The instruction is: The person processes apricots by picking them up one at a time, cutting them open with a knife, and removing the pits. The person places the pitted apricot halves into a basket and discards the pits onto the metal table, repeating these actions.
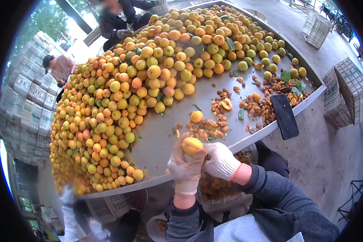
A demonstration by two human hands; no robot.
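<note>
Left hand: gloved left hand [185, 167] curled, thumb and fingers closed around one apricot [192, 146]; fruit sits at the fingertips, above the table's near edge.
Right hand: gloved right hand [222, 161] close against the left, fingers bent in; something small and dark shows at its fingertips, can't tell what. Can't tell whether it is pinching or just resting there.
Gloves: off-white fabric, left stained tan on the fingers, right knit-looking with an orange-red cuff edge.
Held fruit: rounded, yellow-orange, lengthwise seam facing up; underside hidden by the left hand.
Table: smooth grey metal sheet [155, 141] with a raised rim.
Fruit heap: big mound of round fruit [121, 92], yellow to orange, some green, a few leaves mixed in.
Pits: rough brown pits [213, 129] in loose clusters past the hands; split fruit piece [226, 104] lies among them.
Phone: flat black slab [284, 117] overhanging the rim at right.
Crates: pale lattice plastic [347, 92] on the floor at right.
Hard to see: orange fruit pieces [218, 187] below the hands, partly covered by sleeves; co-worker's glove [67, 193] lower left, blurred.
</note>
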